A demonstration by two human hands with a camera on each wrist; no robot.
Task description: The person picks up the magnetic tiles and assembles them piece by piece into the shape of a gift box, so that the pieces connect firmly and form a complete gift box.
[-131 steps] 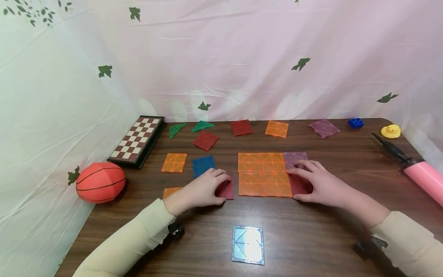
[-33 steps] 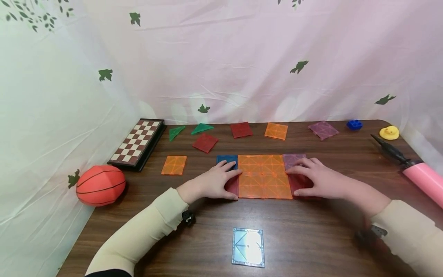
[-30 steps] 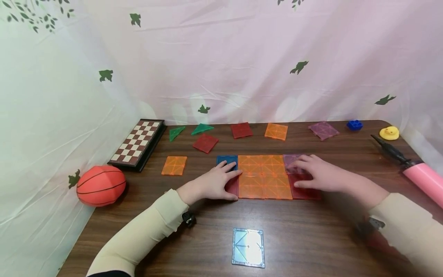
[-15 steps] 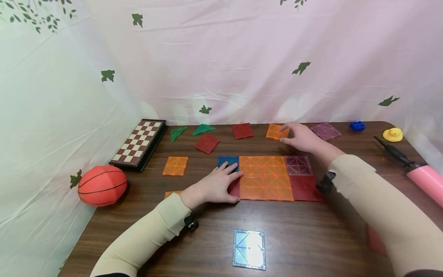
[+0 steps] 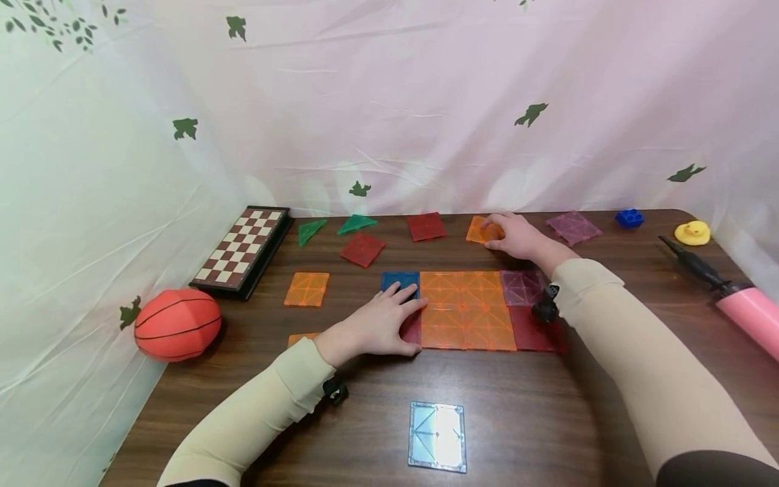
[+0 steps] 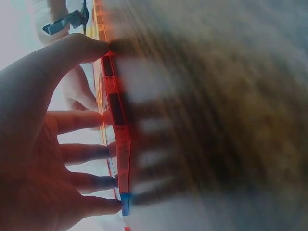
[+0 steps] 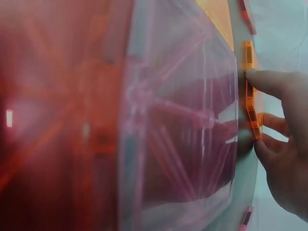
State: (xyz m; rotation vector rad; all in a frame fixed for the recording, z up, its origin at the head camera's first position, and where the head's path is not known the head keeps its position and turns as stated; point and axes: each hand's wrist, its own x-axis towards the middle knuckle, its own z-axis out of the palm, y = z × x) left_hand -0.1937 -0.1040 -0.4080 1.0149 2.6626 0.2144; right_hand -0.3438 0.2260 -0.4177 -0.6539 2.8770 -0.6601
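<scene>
My left hand (image 5: 379, 327) rests with spread, fairly straight fingers on a blue magnetic tile (image 5: 397, 279) and the red tile (image 5: 412, 330) below it. Those two touch the left side of a block of orange square tiles (image 5: 465, 311). Along the block's right side lie a purple tile (image 5: 521, 288) and a dark red tile (image 5: 534, 330), partly under my right wrist. At the back of the table, my right hand (image 5: 518, 237) pinches a single orange tile (image 5: 479, 228) by its edges; in the right wrist view the thumb and fingers lie around this orange tile (image 7: 250, 91).
Loose tiles lie behind: red ones (image 5: 427, 226), green triangles (image 5: 356, 224) and a purple square (image 5: 573, 226). A clear blue tile (image 5: 437, 436) lies in front. Around them are a chessboard (image 5: 240, 247), red ball (image 5: 177, 325), rubber duck (image 5: 692, 233), blue brick (image 5: 629, 217) and pink pump (image 5: 751, 311).
The left hand brought the blue and red tiles against the orange block and stayed there. The right hand left the block's right side, reached back and took hold of the single orange tile.
</scene>
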